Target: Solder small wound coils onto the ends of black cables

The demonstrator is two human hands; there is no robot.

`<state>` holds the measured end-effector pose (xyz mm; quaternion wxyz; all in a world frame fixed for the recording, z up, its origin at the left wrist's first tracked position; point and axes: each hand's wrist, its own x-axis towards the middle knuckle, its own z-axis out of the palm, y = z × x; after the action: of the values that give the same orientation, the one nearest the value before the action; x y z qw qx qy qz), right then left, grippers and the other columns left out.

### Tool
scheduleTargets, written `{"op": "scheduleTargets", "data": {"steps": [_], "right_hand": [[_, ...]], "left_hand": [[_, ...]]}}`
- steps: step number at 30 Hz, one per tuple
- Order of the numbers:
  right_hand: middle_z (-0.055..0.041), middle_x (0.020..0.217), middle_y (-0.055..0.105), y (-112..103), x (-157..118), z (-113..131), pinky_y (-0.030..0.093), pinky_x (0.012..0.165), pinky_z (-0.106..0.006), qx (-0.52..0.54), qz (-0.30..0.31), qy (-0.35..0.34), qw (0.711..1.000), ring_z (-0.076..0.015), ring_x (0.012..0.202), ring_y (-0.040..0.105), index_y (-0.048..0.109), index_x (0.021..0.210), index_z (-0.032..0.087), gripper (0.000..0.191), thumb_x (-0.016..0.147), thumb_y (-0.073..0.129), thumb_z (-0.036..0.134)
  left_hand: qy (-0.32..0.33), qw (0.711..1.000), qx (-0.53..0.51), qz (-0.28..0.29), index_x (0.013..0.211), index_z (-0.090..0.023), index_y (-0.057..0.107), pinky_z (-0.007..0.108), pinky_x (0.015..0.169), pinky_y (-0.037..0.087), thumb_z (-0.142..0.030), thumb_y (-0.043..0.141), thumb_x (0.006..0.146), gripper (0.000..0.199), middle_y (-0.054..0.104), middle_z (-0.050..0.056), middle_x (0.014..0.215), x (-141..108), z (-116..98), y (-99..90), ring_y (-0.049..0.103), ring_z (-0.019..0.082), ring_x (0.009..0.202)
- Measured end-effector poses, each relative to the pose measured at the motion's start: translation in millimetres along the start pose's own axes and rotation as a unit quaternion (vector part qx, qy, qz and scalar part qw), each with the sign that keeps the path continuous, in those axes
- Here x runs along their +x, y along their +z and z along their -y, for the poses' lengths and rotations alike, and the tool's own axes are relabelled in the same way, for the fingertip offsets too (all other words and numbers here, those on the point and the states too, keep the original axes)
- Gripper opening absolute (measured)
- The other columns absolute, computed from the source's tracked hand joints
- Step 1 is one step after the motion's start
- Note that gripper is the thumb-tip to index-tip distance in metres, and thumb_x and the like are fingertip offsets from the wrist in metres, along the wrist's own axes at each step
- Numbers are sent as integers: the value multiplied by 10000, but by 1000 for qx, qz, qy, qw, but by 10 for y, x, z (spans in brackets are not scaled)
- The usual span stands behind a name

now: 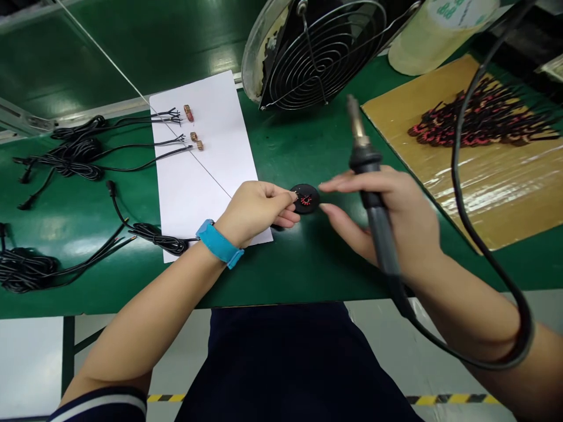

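Near the middle of the bench, a small round black disc (310,206) carries a red and whitish marking or part on its face. My left hand (259,208), with a blue wristband (220,244), is closed with thumb and fingertips pinching the disc's left edge. A soldering iron (373,199) with a black handle is gripped in my right hand (407,217), its metal tip pointing up and away. That hand's thumb and forefinger reach toward the disc's right side, slightly apart from it. The iron's cable loops over my right forearm.
A fan with a wire guard (323,64) stands behind the disc. At right, a brown board (519,199) bears many short black-and-red wired parts (475,120). White paper (211,176) holds small copper-coloured pieces (193,136); coiled black cables (79,158) lie left. A yellowish container (422,44) is at the back.
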<state>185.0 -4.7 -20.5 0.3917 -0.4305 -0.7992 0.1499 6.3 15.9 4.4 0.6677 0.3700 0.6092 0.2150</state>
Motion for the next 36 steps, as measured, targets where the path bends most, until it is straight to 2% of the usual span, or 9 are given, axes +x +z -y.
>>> {"op": "scheduleTargets", "data": {"steps": [2, 4, 6, 10, 13, 18, 36], "right_hand": [[-15, 835, 684, -27, -163, 14, 504, 750, -364, 18, -53, 16, 998, -183, 792, 629, 545, 1074, 228, 281, 805, 579, 156], [-2, 784, 685, -41, -331, 22, 512, 731, -342, 31, -73, 14, 997, -161, 733, 633, 500, 1246, 246, 433, 833, 552, 127], [-15, 782, 676, -53, -474, 32, 523, 688, -316, 36, -83, -14, 996, -150, 706, 628, 454, 1335, 234, 513, 841, 570, 156], [-48, 788, 659, -71, -614, 76, 526, 587, -280, 2, -134, -70, 989, -146, 679, 618, 554, 1260, 163, 473, 794, 633, 152], [-46, 780, 662, -72, -618, 113, 528, 551, -282, 19, -132, -56, 989, -150, 650, 621, 582, 1231, 163, 476, 761, 641, 114], [-22, 751, 668, -57, -612, 121, 506, 433, -271, 16, -121, -35, 992, -160, 571, 624, 585, 1230, 230, 530, 720, 664, 108], [-33, 742, 663, -50, -570, 154, 500, 427, -261, 16, -113, -43, 992, -161, 578, 630, 585, 1227, 199, 523, 723, 665, 84]], "left_hand": [[4, 1000, -2, 6, 637, -95, 585, 191, 555, 523, -162, 565, 833, 208, 641, 27, 549, 0, 12, -5, 623, 87, 500], [8, 1000, 1, 9, 628, -98, 586, 184, 545, 517, -164, 562, 835, 218, 639, 24, 548, -6, 23, -7, 620, 84, 497], [15, 1000, 8, 9, 631, -98, 594, 180, 542, 513, -172, 566, 833, 216, 638, 20, 554, -14, 30, -2, 617, 81, 500], [29, 999, 19, 15, 654, -97, 609, 172, 545, 509, -183, 571, 832, 201, 635, 15, 568, -23, 37, 23, 615, 75, 513], [37, 999, 29, 18, 664, -101, 614, 172, 548, 506, -191, 565, 836, 201, 634, 15, 577, -25, 43, 37, 610, 73, 519], [52, 997, 48, 20, 682, -110, 622, 175, 558, 504, -196, 553, 841, 194, 645, 23, 612, -29, 50, 35, 611, 74, 540], [55, 996, 69, 26, 677, -114, 616, 177, 566, 510, -172, 525, 857, 210, 640, 19, 610, -34, 36, 43, 614, 74, 540]]}}
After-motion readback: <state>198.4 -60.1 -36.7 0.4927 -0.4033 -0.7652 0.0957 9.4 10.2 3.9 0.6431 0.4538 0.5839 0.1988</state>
